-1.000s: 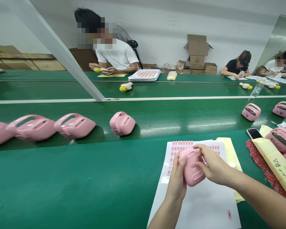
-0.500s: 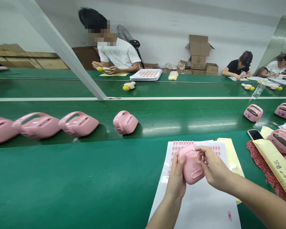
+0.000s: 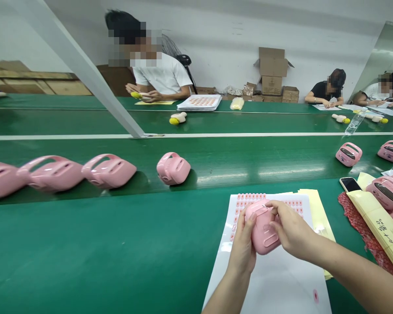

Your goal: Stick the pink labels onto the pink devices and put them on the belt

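Left hand [image 3: 241, 248] wrapped firmly round a pink plastic case [image 3: 263, 231], right hand [image 3: 293, 229] pinching its top edge, something tiny at those fingertips but too small to make out. Case held over a white sheet [image 3: 268, 283] with rows of pink stickers [image 3: 249, 199], all on a green conveyor belt [image 3: 85, 244]. More pink cases [image 3: 108, 171] along the next belt, phone [image 3: 349, 184] off right, co-worker [image 3: 160, 76] across the line.
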{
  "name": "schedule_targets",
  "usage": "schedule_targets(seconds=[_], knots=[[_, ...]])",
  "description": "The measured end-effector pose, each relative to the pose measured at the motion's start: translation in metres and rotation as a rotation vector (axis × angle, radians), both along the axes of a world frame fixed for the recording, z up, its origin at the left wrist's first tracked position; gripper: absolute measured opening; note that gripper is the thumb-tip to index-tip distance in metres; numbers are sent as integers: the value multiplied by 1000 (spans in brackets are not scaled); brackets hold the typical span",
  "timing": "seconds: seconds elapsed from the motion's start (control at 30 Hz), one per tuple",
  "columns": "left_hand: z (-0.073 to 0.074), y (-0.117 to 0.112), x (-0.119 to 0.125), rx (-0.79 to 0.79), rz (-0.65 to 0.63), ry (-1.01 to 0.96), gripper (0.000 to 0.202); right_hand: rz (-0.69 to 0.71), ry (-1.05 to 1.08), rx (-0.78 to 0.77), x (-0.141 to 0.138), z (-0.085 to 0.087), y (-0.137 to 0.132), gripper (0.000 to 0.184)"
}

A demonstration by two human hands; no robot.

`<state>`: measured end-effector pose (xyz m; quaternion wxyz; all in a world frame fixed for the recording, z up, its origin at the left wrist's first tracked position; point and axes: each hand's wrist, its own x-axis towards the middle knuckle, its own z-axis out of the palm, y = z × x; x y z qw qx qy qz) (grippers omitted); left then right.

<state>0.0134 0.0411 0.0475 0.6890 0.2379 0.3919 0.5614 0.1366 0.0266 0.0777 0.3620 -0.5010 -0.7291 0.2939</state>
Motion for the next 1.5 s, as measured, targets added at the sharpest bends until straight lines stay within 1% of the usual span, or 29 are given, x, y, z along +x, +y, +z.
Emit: schedule_targets(seconds=[0.33, 0.47, 0.57, 0.63, 0.77, 0.83, 0.97, 1.13, 1.27, 1.5], knots=[[1, -1, 0, -3, 10, 1, 43, -5, -29, 14, -1, -4, 0, 42], [1, -1, -1, 5, 5, -5, 44, 10, -38, 53, -1, -5, 0, 41], [1, 0, -1, 5, 9, -13, 45, 16, -43, 128, 0, -8, 1, 42], [1, 0, -1, -9, 16, -26, 46, 39, -48, 208, 0, -11, 1, 39], [3, 1, -1, -44, 3, -76, 46, 109, -38, 419, 0, -16, 1, 35], [3, 1, -1, -54, -12, -97, 47, 123, -29, 460, 1, -15, 1, 36], [3, 2, 0, -65, -22, -102, 47, 135, -17, 391, 4, -14, 2, 37], [3, 4, 0, -61, -20, -97, 48, 125, 30, 327, 5, -16, 1, 37], [5, 3, 0, -76, -22, -106, 45, 76, 66, 314, 4, -17, 0, 33], [4, 3, 1, -69, -1, -97, 38, 76, 32, 355, 2, -13, 0, 33]])
